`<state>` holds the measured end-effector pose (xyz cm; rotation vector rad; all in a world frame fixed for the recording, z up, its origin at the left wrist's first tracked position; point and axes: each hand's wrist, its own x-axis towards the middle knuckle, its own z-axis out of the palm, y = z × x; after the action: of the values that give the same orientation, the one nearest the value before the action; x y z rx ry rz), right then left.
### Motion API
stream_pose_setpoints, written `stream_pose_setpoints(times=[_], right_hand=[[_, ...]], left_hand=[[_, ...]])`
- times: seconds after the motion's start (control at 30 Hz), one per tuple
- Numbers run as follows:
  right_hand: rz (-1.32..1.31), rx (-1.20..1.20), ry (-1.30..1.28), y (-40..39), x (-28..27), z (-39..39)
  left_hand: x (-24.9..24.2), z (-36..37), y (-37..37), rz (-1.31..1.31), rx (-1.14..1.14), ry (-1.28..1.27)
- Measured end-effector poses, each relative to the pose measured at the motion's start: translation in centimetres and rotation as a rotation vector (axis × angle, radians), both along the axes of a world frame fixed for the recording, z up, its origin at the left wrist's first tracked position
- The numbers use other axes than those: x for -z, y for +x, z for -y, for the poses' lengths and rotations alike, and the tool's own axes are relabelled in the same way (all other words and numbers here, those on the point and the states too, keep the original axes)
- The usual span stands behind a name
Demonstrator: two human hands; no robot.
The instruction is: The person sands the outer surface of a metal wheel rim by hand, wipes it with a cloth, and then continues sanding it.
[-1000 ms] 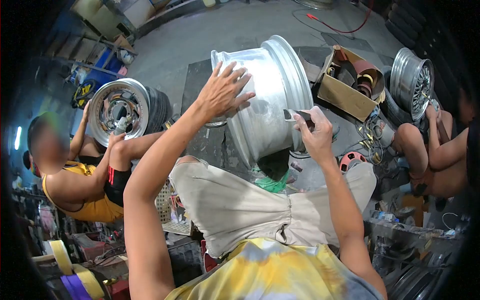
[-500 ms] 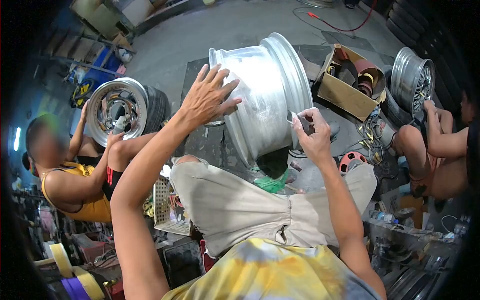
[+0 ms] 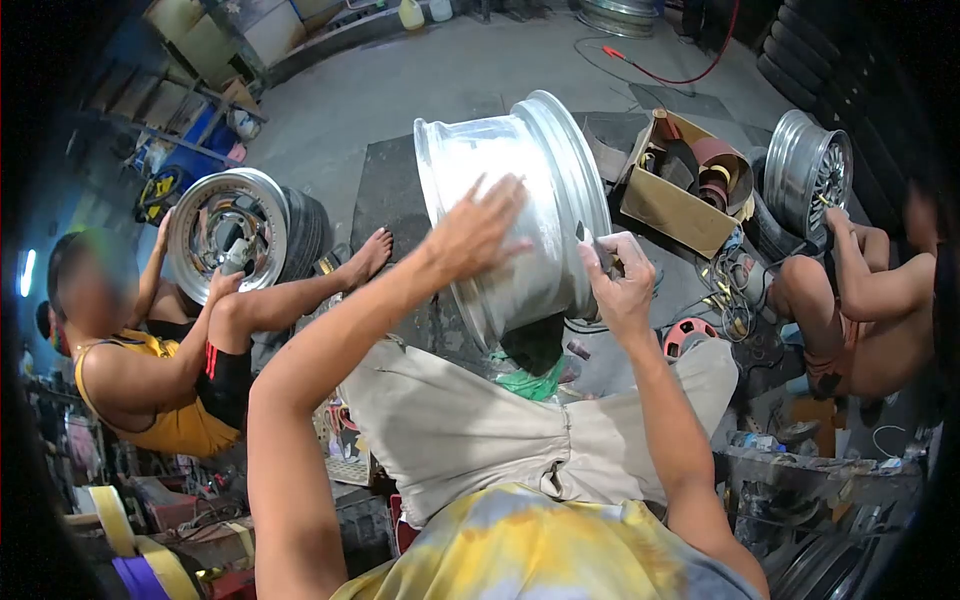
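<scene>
At twelve o'clock of the lap, aluminium wheel rim [image 3: 510, 210] on its side, left hand [image 3: 478, 230] flat on the barrel, fingers spread. Right hand [image 3: 622, 285] at its three o'clock edge, fingers pinched on a small scraper [image 3: 590, 240]. Cardboard box of sanding rolls [image 3: 690, 185] at two o'clock; co-worker's chrome wheel [image 3: 225, 225] at nine.

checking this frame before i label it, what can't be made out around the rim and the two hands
- Rim, head view: its face is turned away; only the barrel shows.
- Left hand: blurred; it covers the barrel beneath it.
- Right hand: pinches a small dark piece at the rim's edge; too small to name.
- Rim's base: hidden behind the person's knees.
- Box: contents too small to tell.
</scene>
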<state>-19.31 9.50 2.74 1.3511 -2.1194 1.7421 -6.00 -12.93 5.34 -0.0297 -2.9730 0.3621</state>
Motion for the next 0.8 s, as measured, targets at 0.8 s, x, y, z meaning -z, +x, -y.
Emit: stream_pose_setpoints(times=[0.8], right_hand=[[-0.529, 0.011, 0.067, 0.3, -0.4, 9.5]], left_hand=[[-6.2, 13.9, -3.9, -0.232, -1.165, 0.96]])
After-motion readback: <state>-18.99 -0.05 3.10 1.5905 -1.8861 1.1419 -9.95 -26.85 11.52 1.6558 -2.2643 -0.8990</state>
